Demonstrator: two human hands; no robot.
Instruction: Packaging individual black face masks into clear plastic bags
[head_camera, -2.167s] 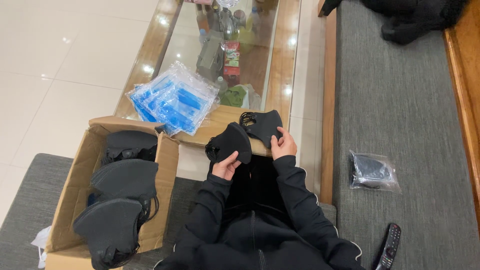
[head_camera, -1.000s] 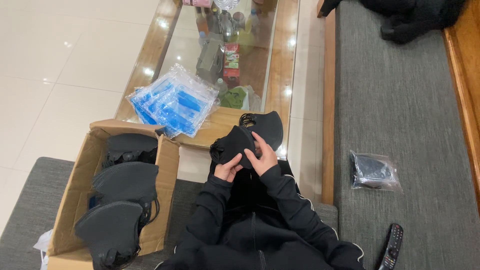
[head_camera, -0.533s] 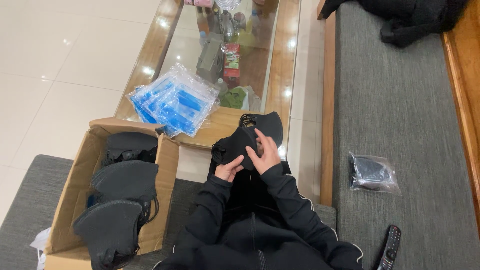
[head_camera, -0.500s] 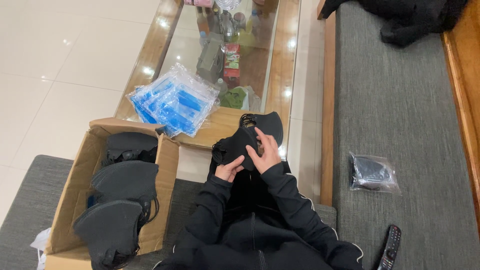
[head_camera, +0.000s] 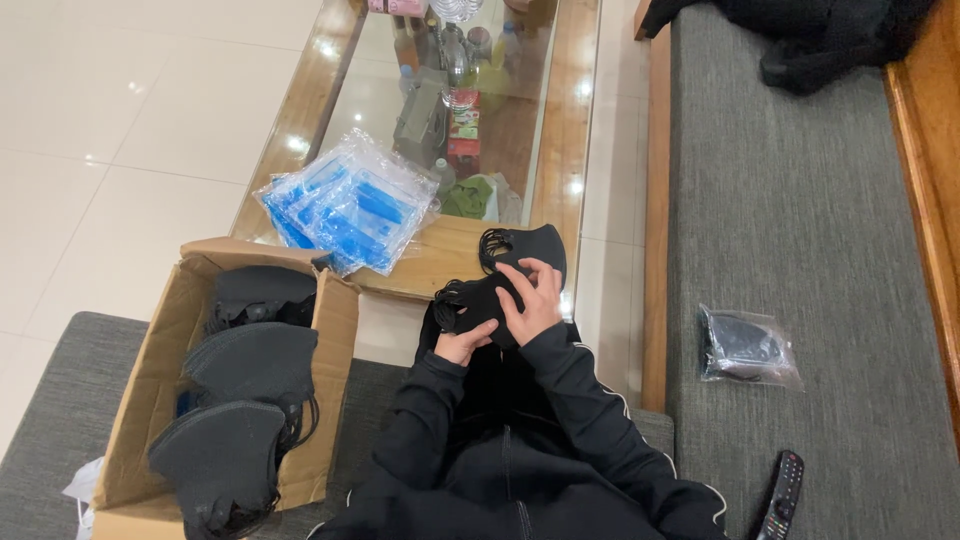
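Both hands grip a stack of black face masks (head_camera: 510, 275) above the lap — the left hand (head_camera: 462, 345) pinches its lower edge, the right hand (head_camera: 535, 298) lies closed over the top. A cardboard box (head_camera: 150, 400) of masks stands just left.

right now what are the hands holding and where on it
Both hands hold a small stack of black face masks. The left hand grips the lower edge from beneath; the right hand lies flat over the stack's middle, fingers spread.
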